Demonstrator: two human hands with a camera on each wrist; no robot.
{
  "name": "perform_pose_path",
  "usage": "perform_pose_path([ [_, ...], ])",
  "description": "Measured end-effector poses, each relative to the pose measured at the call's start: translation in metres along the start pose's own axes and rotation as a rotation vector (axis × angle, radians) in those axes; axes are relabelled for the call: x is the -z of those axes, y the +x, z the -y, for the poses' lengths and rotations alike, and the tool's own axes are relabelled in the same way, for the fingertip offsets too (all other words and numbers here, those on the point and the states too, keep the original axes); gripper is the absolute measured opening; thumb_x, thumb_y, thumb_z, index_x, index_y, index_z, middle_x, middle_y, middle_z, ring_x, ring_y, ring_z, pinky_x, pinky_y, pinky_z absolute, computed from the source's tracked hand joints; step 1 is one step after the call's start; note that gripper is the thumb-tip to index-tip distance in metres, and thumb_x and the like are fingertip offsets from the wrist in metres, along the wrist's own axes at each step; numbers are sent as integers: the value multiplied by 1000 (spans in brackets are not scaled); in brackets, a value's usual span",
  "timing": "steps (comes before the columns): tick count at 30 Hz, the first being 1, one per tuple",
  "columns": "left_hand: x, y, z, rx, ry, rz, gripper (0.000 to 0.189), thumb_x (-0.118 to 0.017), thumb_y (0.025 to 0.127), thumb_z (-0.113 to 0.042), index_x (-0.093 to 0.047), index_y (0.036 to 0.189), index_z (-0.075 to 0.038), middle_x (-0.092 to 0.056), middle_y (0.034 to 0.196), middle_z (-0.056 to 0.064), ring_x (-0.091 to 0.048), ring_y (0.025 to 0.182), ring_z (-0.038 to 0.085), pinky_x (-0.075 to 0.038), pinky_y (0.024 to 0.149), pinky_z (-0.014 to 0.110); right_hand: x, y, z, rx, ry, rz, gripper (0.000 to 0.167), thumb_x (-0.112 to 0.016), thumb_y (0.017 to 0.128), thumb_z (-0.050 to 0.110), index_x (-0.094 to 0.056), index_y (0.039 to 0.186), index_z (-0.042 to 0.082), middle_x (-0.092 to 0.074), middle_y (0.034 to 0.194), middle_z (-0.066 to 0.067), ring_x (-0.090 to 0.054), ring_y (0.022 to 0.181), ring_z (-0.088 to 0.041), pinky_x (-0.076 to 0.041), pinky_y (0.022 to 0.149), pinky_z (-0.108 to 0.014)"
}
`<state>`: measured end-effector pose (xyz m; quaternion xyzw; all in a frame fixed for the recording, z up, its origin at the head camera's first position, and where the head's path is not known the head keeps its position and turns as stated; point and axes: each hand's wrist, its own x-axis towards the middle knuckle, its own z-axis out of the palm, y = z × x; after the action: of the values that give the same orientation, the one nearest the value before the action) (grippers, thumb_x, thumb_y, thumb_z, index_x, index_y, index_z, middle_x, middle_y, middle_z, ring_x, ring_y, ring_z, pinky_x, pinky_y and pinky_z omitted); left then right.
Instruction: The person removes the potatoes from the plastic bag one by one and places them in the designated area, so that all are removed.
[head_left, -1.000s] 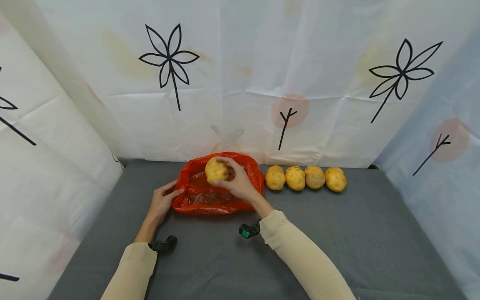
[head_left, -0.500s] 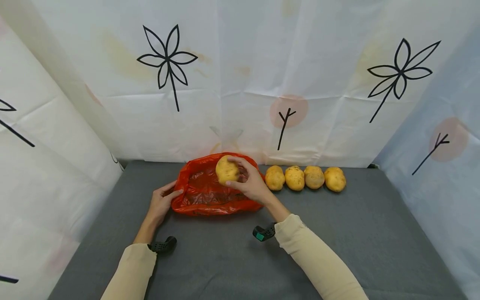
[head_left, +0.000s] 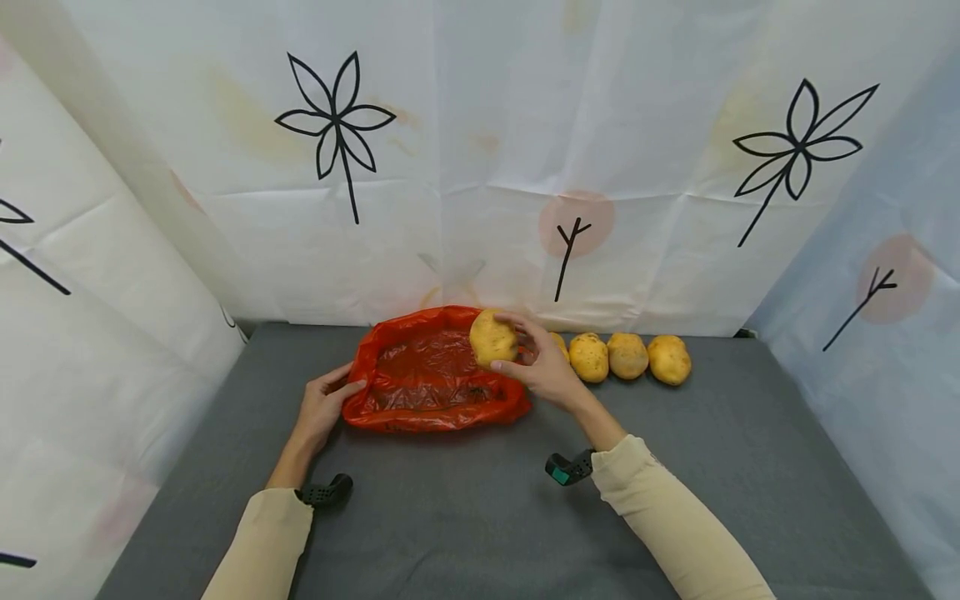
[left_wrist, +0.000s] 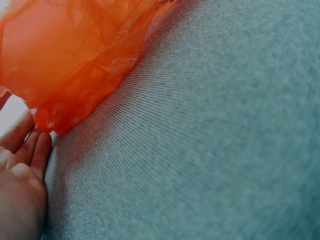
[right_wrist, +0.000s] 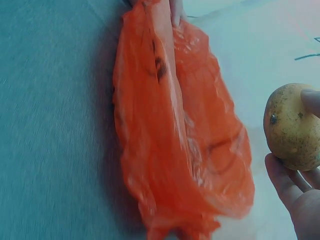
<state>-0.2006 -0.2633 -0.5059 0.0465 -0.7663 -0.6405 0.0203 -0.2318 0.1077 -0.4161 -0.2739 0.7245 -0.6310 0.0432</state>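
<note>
A red plastic bag (head_left: 435,421) lies on the grey cloth with its mouth spread wide and its rim rolled out. At its left end my left hand (head_left: 321,407) pinches the rim, thumb on the inner side and fingers outside. My right hand (head_left: 547,371) holds a yellow potato (head_left: 491,340) between thumb and fingers, raised over the bag's right end. Dark specks show on this potato (right_wrist: 292,127) in the right wrist view. The left wrist view shows the fingers (left_wrist: 40,150) of my left hand at the bag's orange-looking corner (left_wrist: 75,75).
Several potatoes (head_left: 588,358) stand in a row right of the bag; my right hand partly covers the leftmost. A patterned white curtain (head_left: 487,167) rises behind the grey-covered table (head_left: 450,517) and along both sides. Each wrist wears a black camera mount (head_left: 570,468).
My right hand has carried the potato rightward, from over the bag's middle to its right end, and now overlaps the leftmost potato of the row. My left hand stays at the rim.
</note>
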Motion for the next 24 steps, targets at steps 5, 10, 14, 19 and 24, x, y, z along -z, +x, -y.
perform_pose_path([
  [5, 0, -1, 0, -12, 9, 4, 56, -68, 100, -23, -50, 149, -3, -52, 145, 22, -60, 103, 0, -52, 83, 17, 17, -10, -1, -8, -1, -25, 64, -72, 92, -3, -46, 150, 8, -41, 150, -15, -52, 126, -36, -52, 93, -43],
  [10, 1, -2, -2, -7, 15, 6, 56, -67, 100, -23, -50, 149, -3, -52, 145, 21, -59, 104, 0, -52, 83, 16, 33, -19, 1, -22, -7, -52, 66, -72, 92, -3, -44, 151, 7, -39, 152, -16, -49, 129, -38, -53, 92, -39],
  [14, 0, -1, -1, 1, 11, 1, 55, -68, 100, -23, -51, 149, -5, -53, 145, 20, -60, 104, 1, -52, 84, 16, 45, -27, 1, -23, -36, -77, 68, -72, 92, -3, -43, 152, 8, -41, 151, -17, -50, 128, -37, -53, 92, -34],
  [19, -1, 0, -1, 5, 12, 0, 55, -68, 100, -23, -52, 149, -5, -53, 146, 19, -59, 106, 2, -51, 84, 16, 60, -39, -1, -44, -59, -101, 68, -73, 92, -3, -42, 152, 8, -39, 153, -14, -48, 129, -35, -51, 92, -30],
  [24, -1, 0, 0, 3, 5, 2, 54, -68, 100, -23, -52, 148, -4, -53, 146, 19, -60, 105, 2, -52, 85, 16, 76, -50, 1, -70, -72, -136, 69, -72, 93, -1, -40, 153, 9, -36, 155, -14, -47, 129, -30, -50, 93, -26],
])
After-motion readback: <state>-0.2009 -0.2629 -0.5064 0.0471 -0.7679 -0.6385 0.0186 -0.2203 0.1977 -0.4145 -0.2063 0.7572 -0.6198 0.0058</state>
